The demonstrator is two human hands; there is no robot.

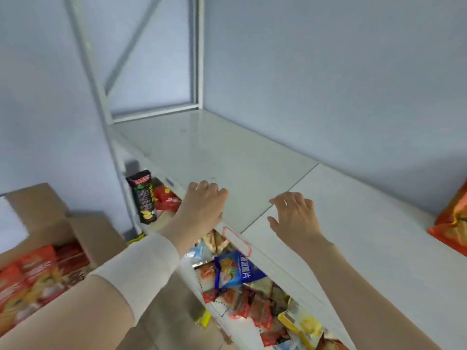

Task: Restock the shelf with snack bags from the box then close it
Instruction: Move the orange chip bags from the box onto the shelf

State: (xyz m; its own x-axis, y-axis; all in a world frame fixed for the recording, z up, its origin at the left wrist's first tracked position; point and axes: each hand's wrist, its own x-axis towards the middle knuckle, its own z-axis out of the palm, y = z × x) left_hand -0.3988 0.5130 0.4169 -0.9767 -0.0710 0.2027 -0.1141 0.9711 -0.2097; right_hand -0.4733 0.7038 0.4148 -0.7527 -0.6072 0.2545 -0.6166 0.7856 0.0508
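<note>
Surface notes:
shelf [227, 152]: smooth, pale, looks like painted metal, faint sheen.
frame post [198, 46]: same finish.
box [38, 205]: brown cardboard, matt.
snack bags [38, 269] in box: glossy crinkled plastic film.
blue bag [237, 270]: shiny film.
black carton [144, 195]: printed, semi-gloss.
sleeve [141, 269]: white cloth, matt, soft-looking.
</note>
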